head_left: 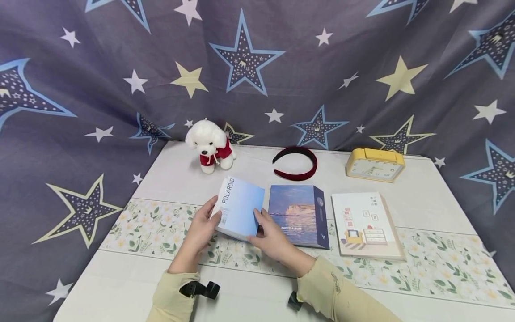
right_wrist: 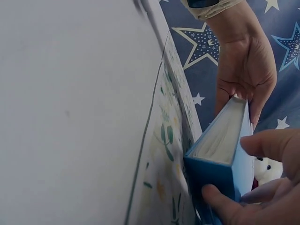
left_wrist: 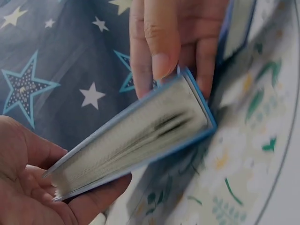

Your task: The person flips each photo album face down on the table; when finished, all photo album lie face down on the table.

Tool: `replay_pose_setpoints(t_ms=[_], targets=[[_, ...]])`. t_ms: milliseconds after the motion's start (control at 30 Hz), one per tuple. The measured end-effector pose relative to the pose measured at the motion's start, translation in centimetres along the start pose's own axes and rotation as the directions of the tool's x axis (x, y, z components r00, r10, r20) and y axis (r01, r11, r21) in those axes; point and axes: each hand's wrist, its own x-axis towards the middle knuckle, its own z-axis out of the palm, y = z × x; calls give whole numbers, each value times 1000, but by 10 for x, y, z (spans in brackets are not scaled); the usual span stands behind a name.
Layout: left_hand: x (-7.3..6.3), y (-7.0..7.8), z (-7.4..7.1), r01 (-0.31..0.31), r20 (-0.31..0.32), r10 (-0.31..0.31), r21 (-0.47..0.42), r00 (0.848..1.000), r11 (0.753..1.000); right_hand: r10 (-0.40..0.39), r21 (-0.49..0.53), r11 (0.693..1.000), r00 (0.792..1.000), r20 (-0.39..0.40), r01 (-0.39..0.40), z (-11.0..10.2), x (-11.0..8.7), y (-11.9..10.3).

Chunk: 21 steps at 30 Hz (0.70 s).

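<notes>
A light blue photo album [head_left: 243, 208] marked POLAROID is held tilted above the table by both hands. My left hand [head_left: 203, 226] grips its left edge, thumb on one cover and fingers on the other, as the left wrist view shows. At the opposite side my right hand [head_left: 271, 235] holds the blue spine [right_wrist: 213, 176] between thumb and fingers. The page edges [left_wrist: 136, 136] face the left wrist camera, with the covers closed over them. Just right of the right hand lies a second photo album [head_left: 297, 210] with a seaside cliff picture.
Farther right lies a white book [head_left: 362, 223] with a drawn room on its cover. Behind stand a white plush dog [head_left: 207, 138] in red and a yellow alarm clock [head_left: 376, 165]. Between them lies a dark red headband [head_left: 299, 176]. A star-patterned curtain [head_left: 306, 53] borders the table [head_left: 132, 273].
</notes>
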Motion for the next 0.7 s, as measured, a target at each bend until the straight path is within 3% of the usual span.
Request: replay_pose_setpoints(t_ms=[133, 233, 367, 467, 700], targets=[[1, -3, 0, -9, 28, 4, 168, 1000, 986, -17, -174, 985, 1000, -4, 16, -1, -1, 0], [1, -7, 0, -54, 54, 41, 270, 998, 961, -36, -264, 964, 999, -3, 34, -2, -1, 0], [2, -12, 1, -146, 85, 124, 343, 989, 928, -54, -335, 941, 999, -6, 49, -1, -1, 0], [2, -15, 2, -182, 103, 154, 381, 983, 906, -71, -352, 934, 997, -12, 62, -1, -1, -1], [4, -18, 2, -140, 122, 90, 503, 988, 853, -98, -388, 918, 995, -15, 85, -1, -1, -2]])
